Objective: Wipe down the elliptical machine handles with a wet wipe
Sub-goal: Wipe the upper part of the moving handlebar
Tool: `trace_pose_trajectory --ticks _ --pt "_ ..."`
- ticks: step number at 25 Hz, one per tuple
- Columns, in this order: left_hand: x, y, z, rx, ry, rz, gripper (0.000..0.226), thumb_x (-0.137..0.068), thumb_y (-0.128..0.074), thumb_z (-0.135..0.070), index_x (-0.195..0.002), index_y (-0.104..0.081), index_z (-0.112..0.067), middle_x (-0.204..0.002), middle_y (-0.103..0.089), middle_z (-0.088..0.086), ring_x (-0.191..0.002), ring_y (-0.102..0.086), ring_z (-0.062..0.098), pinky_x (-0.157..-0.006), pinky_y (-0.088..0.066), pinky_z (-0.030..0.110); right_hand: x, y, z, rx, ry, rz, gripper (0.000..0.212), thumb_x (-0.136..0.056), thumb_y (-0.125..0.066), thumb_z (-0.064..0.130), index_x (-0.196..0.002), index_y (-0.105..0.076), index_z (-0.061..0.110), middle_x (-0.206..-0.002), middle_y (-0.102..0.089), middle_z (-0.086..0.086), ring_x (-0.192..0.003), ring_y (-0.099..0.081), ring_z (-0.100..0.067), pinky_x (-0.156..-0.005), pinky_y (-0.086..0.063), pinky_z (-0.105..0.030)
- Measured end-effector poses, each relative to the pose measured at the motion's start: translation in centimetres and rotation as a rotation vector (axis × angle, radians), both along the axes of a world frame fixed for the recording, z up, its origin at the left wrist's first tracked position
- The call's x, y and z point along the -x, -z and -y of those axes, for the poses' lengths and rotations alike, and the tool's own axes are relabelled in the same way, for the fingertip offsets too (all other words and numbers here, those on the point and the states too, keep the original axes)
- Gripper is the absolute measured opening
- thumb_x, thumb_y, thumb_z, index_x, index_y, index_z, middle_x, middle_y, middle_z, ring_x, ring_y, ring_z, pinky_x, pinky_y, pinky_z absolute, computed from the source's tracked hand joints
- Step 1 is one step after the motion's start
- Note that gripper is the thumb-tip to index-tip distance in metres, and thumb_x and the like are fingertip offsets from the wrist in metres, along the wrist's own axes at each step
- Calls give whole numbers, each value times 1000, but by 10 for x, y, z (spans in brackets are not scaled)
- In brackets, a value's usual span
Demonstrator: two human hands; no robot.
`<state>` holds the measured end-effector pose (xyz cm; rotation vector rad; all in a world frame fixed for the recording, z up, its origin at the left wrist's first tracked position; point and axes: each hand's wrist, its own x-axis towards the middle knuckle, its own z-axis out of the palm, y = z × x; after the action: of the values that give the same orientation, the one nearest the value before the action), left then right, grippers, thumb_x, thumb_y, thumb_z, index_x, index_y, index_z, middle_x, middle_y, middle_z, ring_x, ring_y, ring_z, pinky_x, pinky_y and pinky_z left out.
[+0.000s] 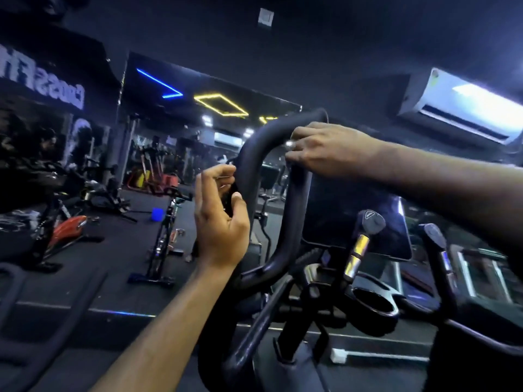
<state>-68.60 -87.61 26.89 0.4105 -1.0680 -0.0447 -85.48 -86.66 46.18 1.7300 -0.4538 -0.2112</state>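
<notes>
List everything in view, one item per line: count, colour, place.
Looped handle: one, black, centre, on the elliptical.
Console screen: one, dark, right of the handle.
Short grips: two, black with shiny bands, lower right.
Cup holder: one, black, below the screen.
Exercise bike: one, black, floor, centre left.
Blue box: one, floor, left of centre.
Air conditioner: one, white, upper right wall.
Left hand: one, fingers curled at the handle's left side; a wipe is not discernible.
Right hand: one, gripping the handle's top.

Dark gym floor (119,236), exercise bike (161,241) standing on it, blue box (157,214) beyond, red bike (60,233) left
</notes>
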Motion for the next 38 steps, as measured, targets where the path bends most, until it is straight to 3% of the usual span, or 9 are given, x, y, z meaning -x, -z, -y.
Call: trace_pose_trajectory --ticks 4,9,12,15,19,25,28,35,38 --pt "-1 4 7 -60 61 -5 40 -89 -56 12 -120 -55 -12 -119 -56 5 -109 -59 15 -101 -52 37 2 16 -6 119 104 0 34 -95 -33 18 -94 -67 19 -90 -70 4 -88 -56 -27 -67 -45 -36" --pt "-3 4 4 -63 107 49 41 -88 -56 9 -124 -56 -12 -121 -51 -4 -116 -56 17 -108 -47 31 -2 16 -15 72 170 291 46 -99 -25 22 -117 -68 24 -116 -69 9 -88 -58 -21 -55 -35 -27" --pt "-5 4 5 -49 118 80 41 -86 -54 5 -124 -56 -10 -122 -48 -7 -117 -56 27 -106 -48 46 -4 58 -21 -151 250 239 50 -98 -19 25 -121 -64 23 -122 -66 3 -102 -64 -22 -56 -49 -29" --pt "-7 5 8 -19 119 99 44 -83 -53 6 -124 -57 -9 -123 -46 -12 -119 -55 28 -105 -47 54 -9 42 -24 -139 348 212 41 -100 -27 25 -125 -59 29 -129 -62 7 -106 -63 -22 -64 -58 -42" --pt "-5 7 8 -22 136 114 44 -83 -52 6 -124 -58 -8 -125 -46 -10 -122 -52 22 -106 -46 52 -17 14 -23 37 385 373 36 -102 -35 16 -127 -58 28 -132 -61 9 -110 -62 -22 -67 -55 -38" --pt "-9 6 8 21 291 -33 57 -83 -46 17 -127 -51 -20 -126 -47 -6 -118 -52 23 -107 -47 39 -20 72 -37 -209 455 214 49 -97 -27 21 -135 -58 25 -144 -57 9 -101 -72 -23 -53 -46 -27" --pt "-10 8 7 0 367 -119 63 -86 -43 12 -125 -44 -37 -128 -43 -17 -121 -51 22 -107 -47 38 -20 61 -41 -93 491 371 66 -92 -11 23 -147 -46 30 -156 -43 14 -101 -72 -28 -61 -55 -39" --pt "-11 8 9 -36 385 -97 49 -89 -43 9 -128 -46 -21 -127 -42 -11 -119 -52 27 -106 -47 49 -25 168 -50 -307 493 546 46 -97 -31 28 -139 -48 21 -150 -46 5 -101 -71 -32 -65 -59 -48" --pt "-11 9 7 -29 424 -101 48 -90 -43 11 -129 -47 -18 -127 -43 -10 -117 -52 24 -105 -48 49 -38 227 -57 -389 387 909 54 -88 -33 30 -138 -50 23 -141 -52 8 -111 -66 -28 -73 -59 -46"
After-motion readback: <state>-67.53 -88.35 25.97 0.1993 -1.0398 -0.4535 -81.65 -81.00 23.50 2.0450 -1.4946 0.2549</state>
